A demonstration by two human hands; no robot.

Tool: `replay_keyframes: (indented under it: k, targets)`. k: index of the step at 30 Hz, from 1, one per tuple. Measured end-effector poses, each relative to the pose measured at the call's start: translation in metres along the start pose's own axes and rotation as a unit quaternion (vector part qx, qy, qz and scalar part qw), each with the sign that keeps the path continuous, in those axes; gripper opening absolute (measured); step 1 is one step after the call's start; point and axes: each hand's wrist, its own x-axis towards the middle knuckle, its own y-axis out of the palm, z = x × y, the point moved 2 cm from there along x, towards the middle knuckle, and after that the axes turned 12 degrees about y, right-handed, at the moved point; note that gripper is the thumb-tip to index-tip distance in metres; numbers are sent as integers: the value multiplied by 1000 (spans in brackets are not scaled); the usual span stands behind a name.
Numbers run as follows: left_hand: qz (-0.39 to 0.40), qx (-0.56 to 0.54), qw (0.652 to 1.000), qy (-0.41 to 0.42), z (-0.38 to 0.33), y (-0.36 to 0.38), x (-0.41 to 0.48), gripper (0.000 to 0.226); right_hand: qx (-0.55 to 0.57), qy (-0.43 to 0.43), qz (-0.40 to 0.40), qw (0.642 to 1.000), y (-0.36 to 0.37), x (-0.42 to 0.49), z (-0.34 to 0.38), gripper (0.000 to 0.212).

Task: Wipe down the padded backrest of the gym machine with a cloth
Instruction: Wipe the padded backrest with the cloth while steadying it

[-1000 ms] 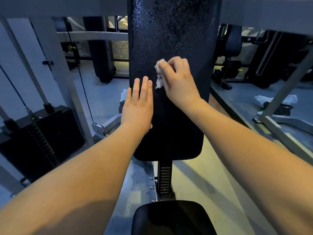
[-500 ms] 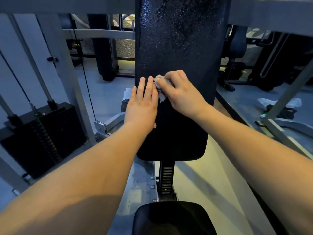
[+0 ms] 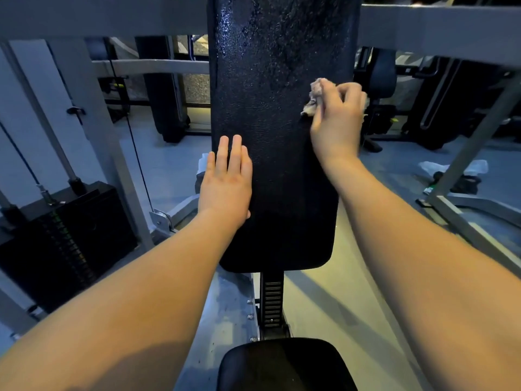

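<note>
above the smooth black seat pad [image 3: 284, 365], the left hand [image 3: 227, 179] lies flat, fingers straight, on the left edge of the padded backrest [image 3: 282, 165]. higher, at its right edge, the right hand [image 3: 338, 117] grips a crumpled pale cloth [image 3: 314, 97] against the grained vinyl. wiping is mid-way, i judge; the next stroke should cover the speckled upper part.

The backrest [image 3: 276, 165] stood above the seat [image 3: 284, 365], the weight stack [image 3: 64, 238] to its left, the cloth [image 3: 314, 97] at its right edge.

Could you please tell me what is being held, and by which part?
The right hand grips the bunched cloth around its middle; left hand holds nothing.
</note>
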Motion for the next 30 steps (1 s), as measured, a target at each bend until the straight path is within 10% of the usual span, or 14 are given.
replay_keyframes:
  k: [3, 8, 14, 19, 26, 30]
  targets:
    - [6, 2, 1000, -1, -1, -2, 0, 135, 30, 21, 7, 999, 13, -23, 42, 30]
    - [22, 8, 1000, -9, -2, -4, 1, 136, -21, -196, 129, 972, 9, -24, 47, 40]
    - [25, 5, 1000, -13, -3, -3, 2, 135, 2, -13, 33, 999, 3, -17, 25, 34]
    - [37, 9, 999, -16, -3, -6, 2, 137, 0, -273, 226, 935, 10, -55, 73, 32]
    - [19, 13, 1000, -12, -1, 1, 3, 134, 16, -41, 21, 999, 0, -3, 14, 31]
    - [26, 17, 999, -15, -3, -3, 2, 133, 61, -168, 65, 982, 25, -33, 68, 24]
